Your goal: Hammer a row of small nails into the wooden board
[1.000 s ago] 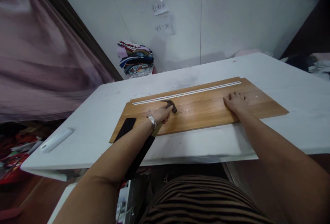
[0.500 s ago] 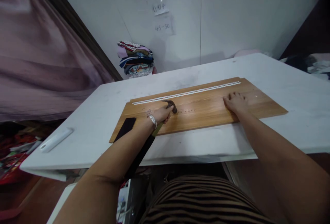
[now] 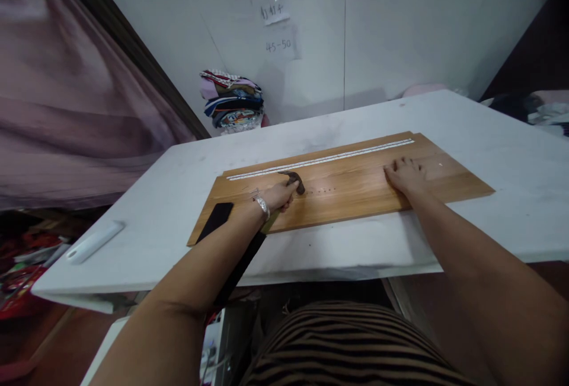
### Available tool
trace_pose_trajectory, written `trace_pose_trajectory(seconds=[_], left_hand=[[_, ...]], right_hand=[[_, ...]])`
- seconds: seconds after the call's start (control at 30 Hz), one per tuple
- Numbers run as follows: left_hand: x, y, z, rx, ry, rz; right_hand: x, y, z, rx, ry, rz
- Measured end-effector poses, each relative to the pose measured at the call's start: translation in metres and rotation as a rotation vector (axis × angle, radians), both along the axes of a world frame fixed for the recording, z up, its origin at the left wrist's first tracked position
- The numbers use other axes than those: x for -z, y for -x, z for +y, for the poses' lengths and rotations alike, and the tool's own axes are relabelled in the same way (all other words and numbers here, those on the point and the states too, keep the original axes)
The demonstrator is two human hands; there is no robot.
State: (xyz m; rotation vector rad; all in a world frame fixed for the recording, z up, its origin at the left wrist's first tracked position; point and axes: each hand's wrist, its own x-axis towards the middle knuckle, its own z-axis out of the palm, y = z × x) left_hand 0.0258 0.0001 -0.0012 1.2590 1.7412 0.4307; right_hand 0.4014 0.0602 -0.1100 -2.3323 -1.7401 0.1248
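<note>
My left hand [image 3: 276, 196], with a silvery bracelet at its wrist, is closed around a claw hammer [image 3: 300, 187] close to its head. The hammer's handle runs back beneath my forearm, and its dark head is low over the wooden board [image 3: 351, 178], against or just above it; I cannot tell which. To the right of the head runs a short row of small dark nail heads or holes [image 3: 324, 191]. Several loose nails [image 3: 255, 191] lie left of my left hand. My right hand [image 3: 405, 176] rests on the board's right part, fingers apart, holding nothing.
Along the board's far edge runs a white strip [image 3: 320, 160]. A flat black rectangular thing [image 3: 216, 220] lies at the board's left end. The white table [image 3: 151, 196] carries a white handled object [image 3: 95, 242] at left. Folded cloths [image 3: 233, 101] are stacked by the wall.
Both hands and the hammer keep the same place on the board. The whole view has shifted very slightly.
</note>
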Motion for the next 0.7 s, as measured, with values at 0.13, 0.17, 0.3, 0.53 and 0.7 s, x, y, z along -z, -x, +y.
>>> trace_pose_trajectory(seconds=[0.13,0.17,0.3,0.53,0.7], left_hand=[[-0.0005,-0.0018,-0.0028,0.004,0.004,-0.002],[-0.0009,-0.0018,-0.003,0.006,0.006,-0.001],[-0.002,-0.0003,-0.0009,0.008,0.003,0.015],[-0.0034,0.0004,0.0021,0.013,-0.007,0.036],[-0.0051,-0.0026,-0.0027,0.005,0.017,0.026]], right_hand=[[-0.0027,0.0017,-0.0008,0.002,0.024,-0.003],[-0.0032,0.0019,-0.0009,0.002,0.025,-0.003],[-0.0029,0.0014,-0.0007,-0.004,0.015,-0.001],[-0.0013,-0.0006,-0.0003,-0.012,0.003,0.0],[-0.0019,-0.0011,-0.0001,-0.013,0.017,-0.007]])
